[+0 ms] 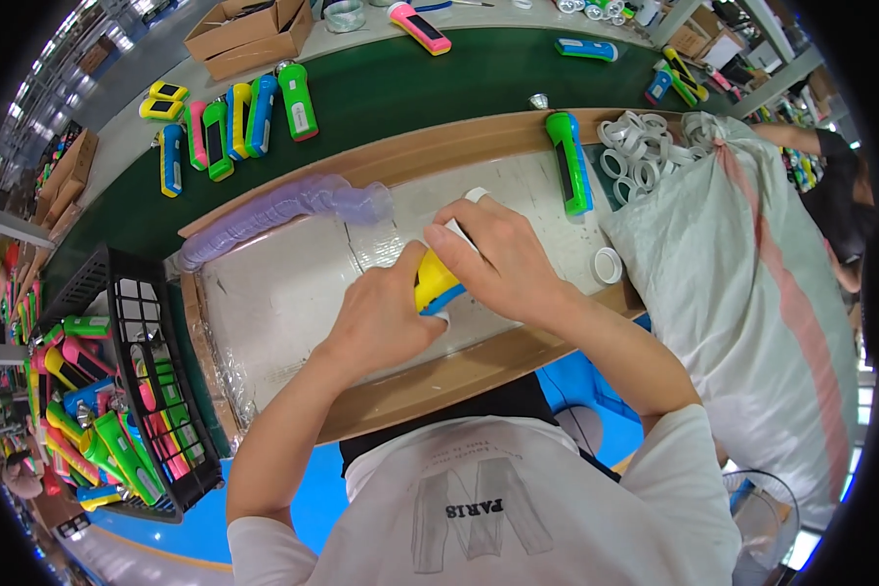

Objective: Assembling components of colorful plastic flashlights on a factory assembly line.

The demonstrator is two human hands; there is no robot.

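Over the middle of the cardboard tray, my left hand (381, 305) is closed around the body of a yellow and blue flashlight (432, 279). My right hand (510, 256) grips the flashlight's upper end, thumb and fingers around a white ring (459, 232) there. Fingers cover most of the flashlight, so how the ring sits on it is hidden. A further bit of white (476, 194) shows by the right fingertips. Beyond my right hand, a green and blue flashlight (569, 164) leans over the tray's far edge. One loose white ring (606, 265) lies to the right of that hand.
A lavender stack of clear round pieces (283, 210) lies along the tray's far left. White rings (640, 146) are heaped beside a large pale sack (728, 244) at right. Several flashlights (227, 127) rest on the green belt (381, 107). A black crate (171, 430) holds more at left.
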